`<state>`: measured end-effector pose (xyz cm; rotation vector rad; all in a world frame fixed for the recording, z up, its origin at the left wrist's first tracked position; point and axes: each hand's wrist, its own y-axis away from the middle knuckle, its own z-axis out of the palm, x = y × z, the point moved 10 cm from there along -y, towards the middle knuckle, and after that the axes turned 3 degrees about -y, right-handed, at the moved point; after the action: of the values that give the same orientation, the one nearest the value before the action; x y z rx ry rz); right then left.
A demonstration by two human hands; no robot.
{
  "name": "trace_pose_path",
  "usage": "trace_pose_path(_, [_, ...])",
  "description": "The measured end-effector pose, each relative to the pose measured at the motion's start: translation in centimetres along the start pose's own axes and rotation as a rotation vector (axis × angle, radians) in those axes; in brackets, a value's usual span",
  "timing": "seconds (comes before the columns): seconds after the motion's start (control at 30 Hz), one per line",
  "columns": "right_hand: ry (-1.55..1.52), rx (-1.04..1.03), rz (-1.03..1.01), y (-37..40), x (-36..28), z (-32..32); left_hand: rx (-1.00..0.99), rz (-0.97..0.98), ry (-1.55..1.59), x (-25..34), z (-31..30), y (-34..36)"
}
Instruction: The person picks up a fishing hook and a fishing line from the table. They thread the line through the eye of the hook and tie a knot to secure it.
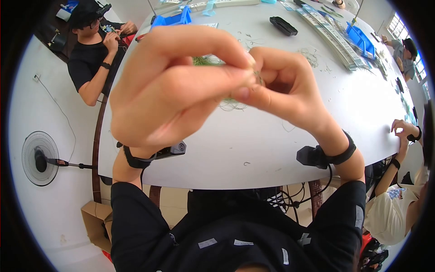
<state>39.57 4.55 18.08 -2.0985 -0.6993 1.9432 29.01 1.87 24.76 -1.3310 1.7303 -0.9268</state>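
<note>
In the head view my left hand (172,86) and my right hand (290,88) meet fingertip to fingertip above the table. Both are closed in a pinch around something tiny and dark at the meeting point, too small and blurred to name. Behind my left fingers lies a bundle of green line (204,60), partly hidden. Thin loops of line (233,105) spread out below it on the table. A single small hook (247,163) rests on the white tabletop (213,154) near the front edge.
A black tray (283,26) stands at the back, with a blue bin (172,18) to its left. Another blue bin (361,41) sits beside long packaged strips (328,36). More line (309,56) lies near them. Other people work at the left and right sides.
</note>
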Motion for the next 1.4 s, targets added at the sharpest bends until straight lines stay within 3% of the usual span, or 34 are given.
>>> trace_pose_path(0.13, [0.228, -0.022, -0.024, 0.8, -2.6, 1.0, 0.030, 0.008, -0.080, -0.2, -0.6, -0.3])
trace_pose_path(0.37, [0.781, 0.091, -0.615, 3.0, -10.1, 1.6, -0.021, 0.053, -0.057, 0.6, 0.2, -0.6])
trace_pose_path(0.57, [0.743, 0.284, -0.454, 2.6, -8.6, -1.3, -0.063, 0.052, 0.060, 1.0, 1.4, -0.6])
trace_pose_path(0.67, [0.560, 0.296, -0.161, 0.9, -5.0, -2.2, -0.037, 0.017, 0.057, 0.7, 1.4, -0.6])
trace_pose_path(0.77, [0.143, 0.199, -0.131, -0.1, -1.2, -1.5, 0.042, 0.025, -0.011, -0.1, 0.8, -0.4])
trace_pose_path(0.87, [-0.012, 0.153, 0.188, 0.3, 0.2, -1.0, 0.082, -0.018, -0.107, -1.1, 0.0, -0.3])
trace_pose_path(0.97, [0.112, 0.216, 0.020, 0.7, -1.9, -0.5, 0.089, -0.037, -0.139, -1.4, -0.6, -0.4])
trace_pose_path(1.1, [0.550, 0.132, -0.170, 1.6, -5.8, 0.8, 0.062, 0.029, -0.170, -1.2, -0.1, -0.2])
trace_pose_path(1.23, [0.578, 0.239, -0.251, 2.2, -7.4, -0.6, 0.032, 0.025, -0.044, -1.0, 1.4, 0.0])
trace_pose_path(1.33, [0.551, 0.441, -0.202, 2.6, -7.1, -3.1, 0.054, 0.020, -0.003, -0.6, 1.7, 0.1])
trace_pose_path(1.4, [0.536, 0.446, -0.226, 2.2, -6.3, -4.0, 0.022, 0.015, 0.024, -0.4, 1.9, 0.2])
